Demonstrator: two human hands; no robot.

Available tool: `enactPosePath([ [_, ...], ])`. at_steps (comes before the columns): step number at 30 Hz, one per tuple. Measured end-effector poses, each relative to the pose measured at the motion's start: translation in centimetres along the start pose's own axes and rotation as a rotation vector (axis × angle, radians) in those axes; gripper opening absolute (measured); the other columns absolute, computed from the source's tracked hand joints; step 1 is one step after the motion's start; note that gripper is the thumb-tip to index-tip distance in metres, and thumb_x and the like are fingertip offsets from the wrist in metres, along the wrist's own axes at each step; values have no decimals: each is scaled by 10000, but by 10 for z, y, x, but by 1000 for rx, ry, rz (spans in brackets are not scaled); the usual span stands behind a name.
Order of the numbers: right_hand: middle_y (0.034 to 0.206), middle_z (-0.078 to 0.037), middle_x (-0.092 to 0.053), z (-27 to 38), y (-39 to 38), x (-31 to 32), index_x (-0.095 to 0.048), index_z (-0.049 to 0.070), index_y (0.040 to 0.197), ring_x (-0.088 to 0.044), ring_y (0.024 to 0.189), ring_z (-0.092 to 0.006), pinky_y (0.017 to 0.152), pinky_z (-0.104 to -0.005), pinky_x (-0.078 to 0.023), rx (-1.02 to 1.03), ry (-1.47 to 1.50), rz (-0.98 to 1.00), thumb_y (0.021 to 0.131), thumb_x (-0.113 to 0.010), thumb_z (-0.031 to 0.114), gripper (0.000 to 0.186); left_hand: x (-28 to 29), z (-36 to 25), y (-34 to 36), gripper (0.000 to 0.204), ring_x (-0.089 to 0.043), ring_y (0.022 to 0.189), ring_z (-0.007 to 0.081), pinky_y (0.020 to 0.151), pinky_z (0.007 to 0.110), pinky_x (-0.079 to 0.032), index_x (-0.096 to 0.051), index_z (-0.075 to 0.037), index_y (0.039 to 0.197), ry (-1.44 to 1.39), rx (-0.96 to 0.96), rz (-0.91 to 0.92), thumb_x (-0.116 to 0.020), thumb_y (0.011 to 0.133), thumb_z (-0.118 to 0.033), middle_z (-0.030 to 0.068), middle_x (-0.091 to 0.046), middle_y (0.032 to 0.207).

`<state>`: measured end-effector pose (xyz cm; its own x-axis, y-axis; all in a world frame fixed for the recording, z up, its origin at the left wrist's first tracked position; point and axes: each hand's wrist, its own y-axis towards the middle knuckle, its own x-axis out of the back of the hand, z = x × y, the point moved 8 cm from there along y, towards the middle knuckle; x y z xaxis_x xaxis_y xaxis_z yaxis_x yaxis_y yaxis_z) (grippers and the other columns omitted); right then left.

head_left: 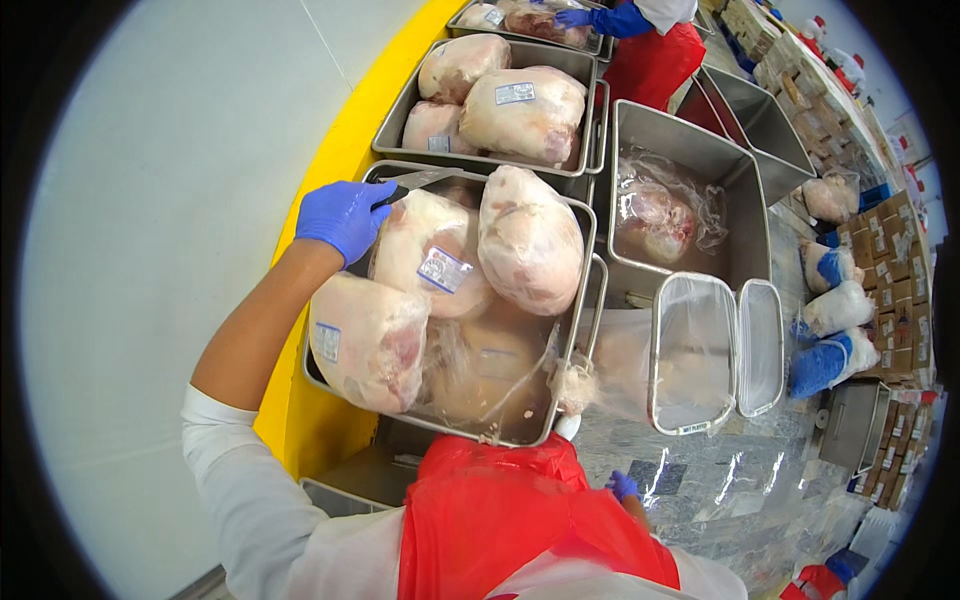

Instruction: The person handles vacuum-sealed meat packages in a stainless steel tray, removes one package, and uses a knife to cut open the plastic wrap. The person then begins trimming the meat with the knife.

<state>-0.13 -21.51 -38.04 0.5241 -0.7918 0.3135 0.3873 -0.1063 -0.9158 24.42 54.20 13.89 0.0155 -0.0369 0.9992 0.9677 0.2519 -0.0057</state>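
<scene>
My left hand [338, 215], in a blue glove, is closed on the black handle of a knife [425, 178], its blade pointing right over the rear of a steel tub [587, 232]. Under it lie wrapped, pale meat pieces [425, 240] [525, 230] [365, 360], some with labels, and loose clear plastic [470, 380] covers the tub's front right part. My right hand [622, 487], also gloved in blue, hangs low beside the red apron, away from the tub, its fingers loosely apart with nothing visible in them.
More meat tubs [395, 105] stand behind, beside a yellow edge [300, 210]. Right are a deep tub [740, 240], bag-lined wire frames [693, 350], blue-wrapped bundles [830, 360] and stacked boxes [890, 300]. A co-worker [650, 55] works at the far tub; other people are at the far right.
</scene>
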Motion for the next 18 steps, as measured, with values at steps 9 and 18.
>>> enactPosePath([
  [9, 954, -183, -659, 7, -114, -105, -581, 52, 1140, -626, 683, -294, 546, -396, -502, -342, 420, -130, 890, -524, 371, 409, 41, 5, 167, 285, -666, 818, 342, 718, 459, -529, -692, -235, 1130, 33, -245, -153, -537, 914, -338, 106, -706, 919],
  [18, 1043, -216, -661, -7, -138, -146, -592, 15, 1148, -648, 776, -333, 588, -428, -511, -390, 565, -253, 881, -529, 384, 460, -113, -96, 350, 283, -694, 967, 315, 848, 450, -543, -736, -86, 1011, -33, -188, -77, -491, 919, -192, 142, -704, 1072],
])
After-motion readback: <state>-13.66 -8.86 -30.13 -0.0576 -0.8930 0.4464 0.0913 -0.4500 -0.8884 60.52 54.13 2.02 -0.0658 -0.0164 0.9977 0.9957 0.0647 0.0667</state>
